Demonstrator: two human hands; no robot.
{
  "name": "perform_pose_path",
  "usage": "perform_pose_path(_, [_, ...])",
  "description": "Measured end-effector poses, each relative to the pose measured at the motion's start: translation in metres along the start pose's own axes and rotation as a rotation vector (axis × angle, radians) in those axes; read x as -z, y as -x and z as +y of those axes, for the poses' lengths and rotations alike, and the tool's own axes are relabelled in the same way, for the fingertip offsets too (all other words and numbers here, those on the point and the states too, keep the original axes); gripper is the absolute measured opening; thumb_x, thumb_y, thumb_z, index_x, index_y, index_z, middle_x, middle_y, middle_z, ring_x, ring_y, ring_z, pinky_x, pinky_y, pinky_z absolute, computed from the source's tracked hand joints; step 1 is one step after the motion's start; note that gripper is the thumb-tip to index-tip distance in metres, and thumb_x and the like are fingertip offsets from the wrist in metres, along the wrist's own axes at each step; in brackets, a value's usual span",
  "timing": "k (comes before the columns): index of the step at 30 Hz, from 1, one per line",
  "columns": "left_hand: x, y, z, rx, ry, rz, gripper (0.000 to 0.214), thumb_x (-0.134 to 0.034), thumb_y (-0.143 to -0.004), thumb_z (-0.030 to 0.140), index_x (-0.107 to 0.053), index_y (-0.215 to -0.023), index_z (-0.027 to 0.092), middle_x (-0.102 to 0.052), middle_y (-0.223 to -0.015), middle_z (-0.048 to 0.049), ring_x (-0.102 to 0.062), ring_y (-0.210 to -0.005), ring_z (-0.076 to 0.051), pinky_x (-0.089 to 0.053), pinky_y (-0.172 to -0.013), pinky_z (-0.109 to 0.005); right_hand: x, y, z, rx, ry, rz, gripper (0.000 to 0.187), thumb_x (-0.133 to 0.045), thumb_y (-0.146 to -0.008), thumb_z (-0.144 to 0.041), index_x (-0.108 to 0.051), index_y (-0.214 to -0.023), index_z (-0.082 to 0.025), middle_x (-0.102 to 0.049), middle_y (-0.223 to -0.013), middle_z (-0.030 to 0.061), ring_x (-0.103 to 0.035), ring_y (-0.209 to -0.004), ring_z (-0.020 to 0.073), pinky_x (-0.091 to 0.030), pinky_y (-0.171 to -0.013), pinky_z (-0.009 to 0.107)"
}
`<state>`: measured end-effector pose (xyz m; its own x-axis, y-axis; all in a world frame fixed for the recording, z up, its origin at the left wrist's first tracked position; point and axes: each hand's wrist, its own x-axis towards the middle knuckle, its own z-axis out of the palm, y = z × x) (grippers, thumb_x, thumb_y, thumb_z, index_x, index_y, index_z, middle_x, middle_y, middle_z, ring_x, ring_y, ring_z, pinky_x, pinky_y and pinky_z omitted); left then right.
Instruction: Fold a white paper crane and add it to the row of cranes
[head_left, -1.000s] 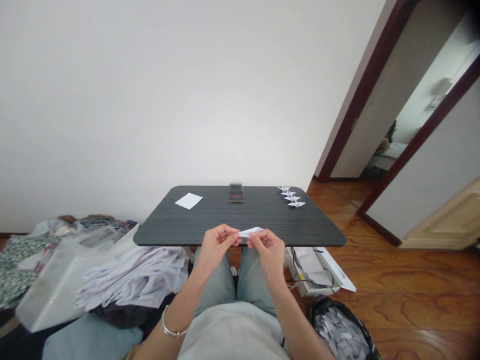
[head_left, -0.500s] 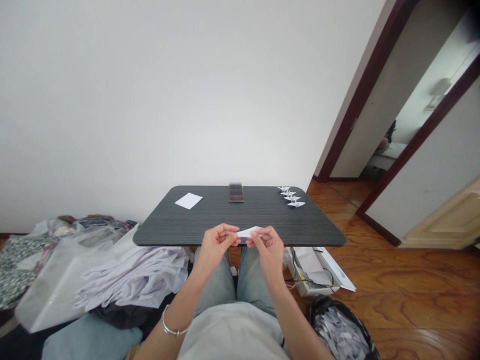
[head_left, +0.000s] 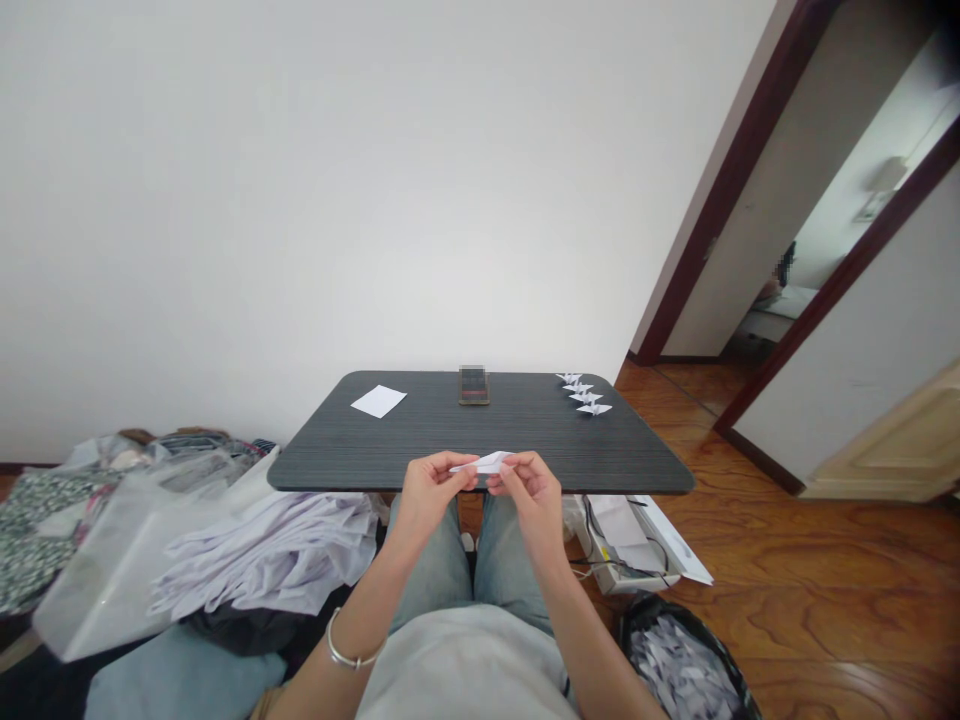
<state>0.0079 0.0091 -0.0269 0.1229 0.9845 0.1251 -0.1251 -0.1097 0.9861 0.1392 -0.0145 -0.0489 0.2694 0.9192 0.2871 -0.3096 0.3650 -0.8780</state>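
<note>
I have a narrow folded white paper strip (head_left: pixel 484 463) just above the near edge of the dark wood-grain table (head_left: pixel 600 450), pinched between thumb and fingers of the left hand (head_left: pixel 433 490) and the right hand (head_left: pixel 529 490). I'd keep both pinches close and even so the crease runs true. Small white paper cranes (head_left: pixel 585 397) sit at one o'clock, a blank white paper rectangle (head_left: pixel 379 401) at eleven.

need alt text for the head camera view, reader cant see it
The left hand and right hand pinch a narrow piece of folded white paper above the near edge of a dark wood-grain table, which holds four origami cranes, a white paper sheet and an upright phone.
</note>
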Motion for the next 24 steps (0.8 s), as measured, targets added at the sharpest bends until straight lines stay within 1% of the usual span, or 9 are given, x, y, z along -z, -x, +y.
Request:
perform_pose_path(4, [0.0002,-0.0002,-0.0001,0.011,0.001,0.004,0.025,-0.075,-0.058,0.028,-0.071,-0.077,0.012,-0.07,-0.062,-0.0031,-0.062,-0.054,-0.013,-0.05,-0.058,-0.023,-0.0001,-0.0005,0.0007,-0.012,0.01,0.005,0.023,-0.07,-0.067,-0.034,-0.054,-0.075,-0.019,-0.066,-0.066,-0.0003,-0.062,-0.055,0.013,-0.052,-0.053,0.025])
perform_pose_path(13, [0.0001,-0.0014,-0.0047,0.019,-0.009,-0.012,0.024,-0.074,-0.06,0.028,-0.071,-0.077,0.012,-0.07,-0.061,-0.0029,-0.062,-0.053,-0.012,-0.051,-0.058,-0.022,0.0008,-0.0008,0.0036,0.014,0.011,0.024,0.019,-0.069,-0.069,-0.031,-0.055,-0.073,-0.019,-0.063,-0.065,-0.0022,-0.059,-0.052,0.0108,-0.05,-0.051,0.023])
perform_pose_path(18, [-0.0004,-0.001,-0.0049,0.014,-0.008,-0.018,0.027,-0.074,-0.061,0.03,-0.071,-0.08,0.011,-0.071,-0.066,-0.0047,-0.064,-0.057,-0.014,-0.053,-0.061,-0.025,0.0014,-0.0016,0.0047,0.013,0.034,0.033,0.021,-0.069,-0.068,-0.032,-0.054,-0.073,-0.019,-0.062,-0.063,-0.0023,-0.059,-0.051,0.0109,-0.05,-0.05,0.023])
perform_pose_path(24, [-0.0014,-0.0006,-0.002,0.01,0.014,-0.046,0.027,-0.075,-0.057,0.025,-0.071,-0.081,0.012,-0.072,-0.071,-0.0048,-0.065,-0.061,-0.015,-0.053,-0.063,-0.026,0.0023,-0.0029,0.0052,0.007,0.027,0.033,0.021,-0.07,-0.068,-0.032,-0.054,-0.074,-0.019,-0.062,-0.061,-0.0022,-0.059,-0.05,0.0111,-0.05,-0.05,0.023])
